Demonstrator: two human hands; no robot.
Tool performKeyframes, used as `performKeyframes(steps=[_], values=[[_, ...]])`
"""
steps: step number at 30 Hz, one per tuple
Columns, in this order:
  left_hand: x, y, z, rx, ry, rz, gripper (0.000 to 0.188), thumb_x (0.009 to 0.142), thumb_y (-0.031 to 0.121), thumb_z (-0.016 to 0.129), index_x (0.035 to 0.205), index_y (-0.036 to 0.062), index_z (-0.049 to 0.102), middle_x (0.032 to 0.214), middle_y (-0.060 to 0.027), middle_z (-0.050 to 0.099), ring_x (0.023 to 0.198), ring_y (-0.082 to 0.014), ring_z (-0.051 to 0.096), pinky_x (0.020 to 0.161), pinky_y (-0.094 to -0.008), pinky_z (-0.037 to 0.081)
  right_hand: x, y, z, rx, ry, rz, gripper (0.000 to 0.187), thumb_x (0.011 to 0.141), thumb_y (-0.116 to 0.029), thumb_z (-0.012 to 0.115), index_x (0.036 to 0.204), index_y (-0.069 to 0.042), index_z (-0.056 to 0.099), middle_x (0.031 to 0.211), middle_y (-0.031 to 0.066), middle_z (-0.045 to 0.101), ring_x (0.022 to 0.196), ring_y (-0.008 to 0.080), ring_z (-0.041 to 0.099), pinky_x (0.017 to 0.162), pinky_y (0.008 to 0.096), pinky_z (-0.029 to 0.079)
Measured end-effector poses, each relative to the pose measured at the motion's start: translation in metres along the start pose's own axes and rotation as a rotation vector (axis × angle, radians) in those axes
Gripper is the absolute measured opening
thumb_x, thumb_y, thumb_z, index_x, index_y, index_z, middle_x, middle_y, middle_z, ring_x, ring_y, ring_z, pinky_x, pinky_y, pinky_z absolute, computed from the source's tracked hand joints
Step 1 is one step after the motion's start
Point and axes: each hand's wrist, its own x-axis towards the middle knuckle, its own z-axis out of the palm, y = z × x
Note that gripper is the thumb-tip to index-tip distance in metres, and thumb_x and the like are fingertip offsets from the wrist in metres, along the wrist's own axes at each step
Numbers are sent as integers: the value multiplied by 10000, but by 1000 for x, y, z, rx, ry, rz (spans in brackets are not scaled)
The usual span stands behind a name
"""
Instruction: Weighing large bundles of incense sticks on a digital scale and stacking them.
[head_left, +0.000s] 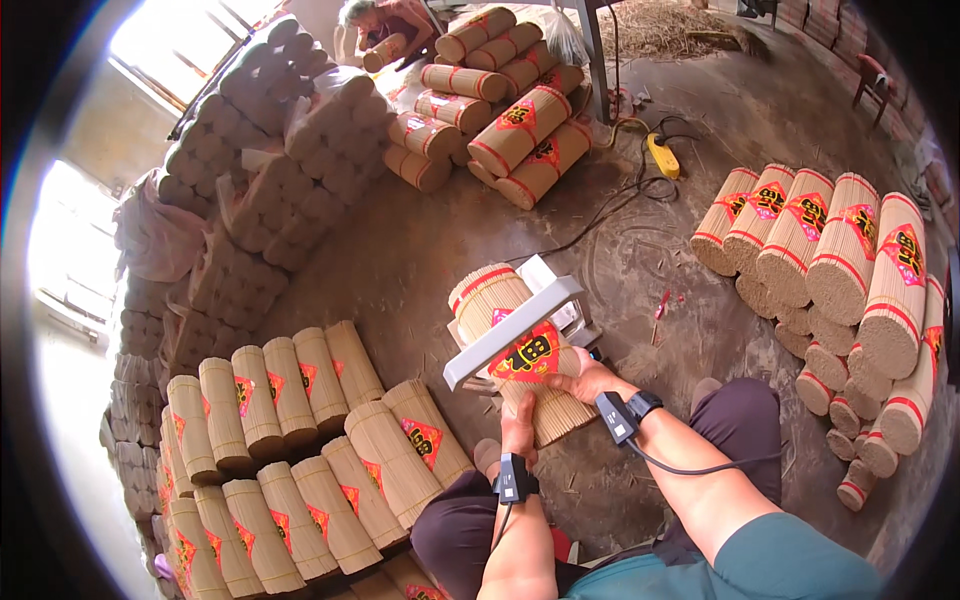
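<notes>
A thick bundle of thin tan sticks (537, 362) with a red diamond label lies tilted in front of me, passing under the slanting grey bar of a white machine (562, 300). A red band circles its far end; no band shows at the near end. My left hand (517, 430) is closed on the near left side of the bundle. On its right side, my right hand (588, 378) is closed too, thumb over the label's lower edge. Some of my fingers are hidden beneath the bundle. Each wrist wears a strapped-on dark device.
Unbanded labelled bundles (300, 380) stand in rows at my left. Red-banded bundles (845, 240) are stacked at right, with another pile (525, 125) at the back. A black cable and yellow power strip (662, 157) lie on the floor. A person (390, 25) bends at the far left.
</notes>
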Motion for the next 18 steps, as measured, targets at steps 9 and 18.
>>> performKeyframes(steps=[9, 18], values=[[-2, -12, 1, -85, 32, 7, 661, 819, 397, 685, 1294, 7, 441, 1180, -81, 576, 1029, -201, 578, 883, -344, 462, 7, 9, -4, -115, 47, 101, 1082, 608, -512, 849, 1370, 30, 305, 1240, 132, 563, 1142, 198, 526, 972, 322, 424], [-63, -23, 5, -203, 85, -188, 572, 856, 360, 669, 1264, 10, 476, 1106, -87, 631, 926, -208, 633, 817, -350, 497, -30, 45, -9, -176, 18, 10, 753, 706, -456, 806, 1216, 29, 539, 1104, 123, 649, 1021, 184, 609, 883, 316, 487]])
